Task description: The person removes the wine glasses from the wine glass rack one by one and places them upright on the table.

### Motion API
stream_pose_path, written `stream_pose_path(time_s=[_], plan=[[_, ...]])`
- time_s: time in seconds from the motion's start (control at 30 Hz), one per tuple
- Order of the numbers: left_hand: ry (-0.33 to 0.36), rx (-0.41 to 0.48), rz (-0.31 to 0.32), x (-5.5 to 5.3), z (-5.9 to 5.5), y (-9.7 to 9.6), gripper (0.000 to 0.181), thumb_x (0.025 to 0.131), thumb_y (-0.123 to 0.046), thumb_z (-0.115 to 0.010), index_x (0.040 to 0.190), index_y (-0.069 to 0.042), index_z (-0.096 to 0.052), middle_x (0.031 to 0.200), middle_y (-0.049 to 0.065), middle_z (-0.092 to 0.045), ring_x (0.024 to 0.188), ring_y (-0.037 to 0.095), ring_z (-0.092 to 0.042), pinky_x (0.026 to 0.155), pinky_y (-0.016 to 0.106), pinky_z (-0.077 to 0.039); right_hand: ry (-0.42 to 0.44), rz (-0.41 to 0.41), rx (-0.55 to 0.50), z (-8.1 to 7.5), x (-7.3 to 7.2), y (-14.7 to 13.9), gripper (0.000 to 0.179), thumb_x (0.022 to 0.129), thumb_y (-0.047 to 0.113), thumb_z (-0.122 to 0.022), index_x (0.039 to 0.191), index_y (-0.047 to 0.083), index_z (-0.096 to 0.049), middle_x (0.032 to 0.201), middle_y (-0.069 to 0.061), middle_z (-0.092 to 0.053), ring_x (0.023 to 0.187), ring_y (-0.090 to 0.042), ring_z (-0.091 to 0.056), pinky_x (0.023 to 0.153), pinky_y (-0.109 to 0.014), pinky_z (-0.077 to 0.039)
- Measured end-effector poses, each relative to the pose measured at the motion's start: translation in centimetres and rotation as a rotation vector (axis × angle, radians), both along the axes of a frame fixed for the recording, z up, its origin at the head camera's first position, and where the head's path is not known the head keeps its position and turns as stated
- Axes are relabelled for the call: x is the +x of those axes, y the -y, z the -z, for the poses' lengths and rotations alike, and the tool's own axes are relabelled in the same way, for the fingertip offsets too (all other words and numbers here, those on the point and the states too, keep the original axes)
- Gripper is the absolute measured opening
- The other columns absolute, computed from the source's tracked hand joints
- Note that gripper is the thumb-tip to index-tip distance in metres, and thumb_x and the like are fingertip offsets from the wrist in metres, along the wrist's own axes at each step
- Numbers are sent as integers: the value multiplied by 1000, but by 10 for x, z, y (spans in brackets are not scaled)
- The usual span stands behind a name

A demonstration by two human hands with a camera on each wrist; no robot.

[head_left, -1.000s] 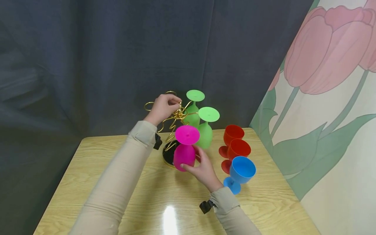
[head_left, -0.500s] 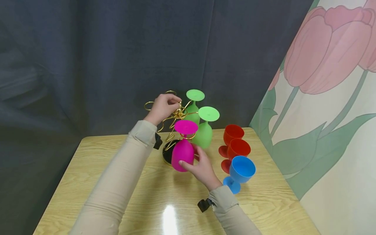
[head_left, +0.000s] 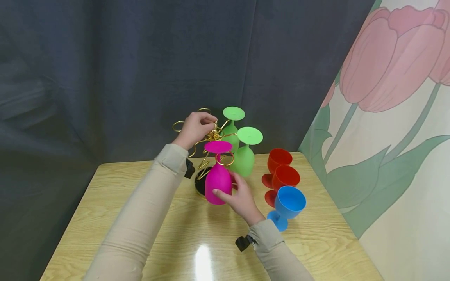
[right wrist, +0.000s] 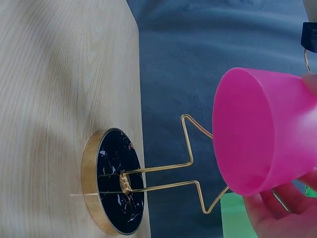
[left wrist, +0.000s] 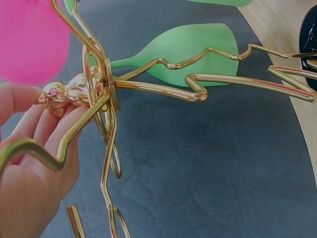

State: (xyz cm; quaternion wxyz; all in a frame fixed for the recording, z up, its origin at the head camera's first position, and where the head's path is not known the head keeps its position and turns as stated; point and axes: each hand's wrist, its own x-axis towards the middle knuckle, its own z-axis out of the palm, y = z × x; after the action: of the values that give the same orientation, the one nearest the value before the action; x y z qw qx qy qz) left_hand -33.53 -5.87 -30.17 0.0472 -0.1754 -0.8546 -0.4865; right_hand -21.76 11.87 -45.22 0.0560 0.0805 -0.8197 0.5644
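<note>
My left hand (head_left: pixel 196 127) pinches the gold knob (left wrist: pixel 57 94) at the top of a gold wire goblet rack (left wrist: pixel 148 87). The rack's round dark base (right wrist: pixel 121 163) rests on the table. My right hand (head_left: pixel 242 199) grips the bowl of a pink plastic goblet (head_left: pixel 218 183), which is upside down with its foot uppermost. Its stem is at a front ring (head_left: pixel 232 160) of the rack, with the foot above ring level; whether the stem sits fully inside I cannot tell. Two green goblets (head_left: pixel 243 160) (head_left: pixel 234 113) hang upside down from rings behind it.
Two red goblets (head_left: pixel 279 160) (head_left: pixel 286 177) and a blue goblet (head_left: pixel 291 203) stand upright in a row on the right of the wooden table (head_left: pixel 116 195). A dark curtain (head_left: pixel 168 58) hangs behind, and a tulip-painted wall (head_left: pixel 404 117) borders the right side.
The right hand has shifted slightly left with the pink goblet, whose foot has moved up and away, bringing its stem to the ring. The left hand has stayed on the knob.
</note>
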Motion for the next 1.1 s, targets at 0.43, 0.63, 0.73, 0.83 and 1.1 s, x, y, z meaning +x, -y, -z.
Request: stream_pose_path(time_s=[0.43,0.63,0.73,0.83,1.1], plan=[[5,17,-2,-1,2,0,26,97,-6,-62,120,-1,-71,114,15,-72,95,25,-64,77,32,-51,-44,7,63,-2,-1,2,74,78,28,-87,142,9,-55,128,-12,-60,114,-33,-60,91,-49,-56],[11,15,-2,-1,2,0,27,97,-7,-61,122,-1,-70,114,15,-71,92,25,-62,74,30,-49,-60,9,122,1,0,-1,75,77,28,-87,142,7,-56,129,-13,-60,114,-33,-58,87,-48,-58],[13,14,-2,-1,2,0,27,98,-7,-62,123,-1,-70,115,15,-71,94,25,-62,74,30,-49,-52,5,135,3,1,-2,75,77,27,-88,142,6,-56,131,-14,-59,115,-34,-58,86,-49,-58],[15,14,-2,-1,3,0,27,99,-8,-62,123,-2,-70,115,15,-71,96,26,-63,75,31,-49,-44,-1,147,7,2,-5,74,77,27,-88,140,6,-57,133,-15,-58,116,-35,-57,84,-49,-59],[27,30,-1,1,2,-2,26,99,-8,-62,124,-1,-69,117,16,-70,102,28,-64,81,35,-52,-23,3,183,16,7,-13,73,78,28,-88,140,4,-57,132,-15,-58,113,-35,-59,83,-48,-60]])
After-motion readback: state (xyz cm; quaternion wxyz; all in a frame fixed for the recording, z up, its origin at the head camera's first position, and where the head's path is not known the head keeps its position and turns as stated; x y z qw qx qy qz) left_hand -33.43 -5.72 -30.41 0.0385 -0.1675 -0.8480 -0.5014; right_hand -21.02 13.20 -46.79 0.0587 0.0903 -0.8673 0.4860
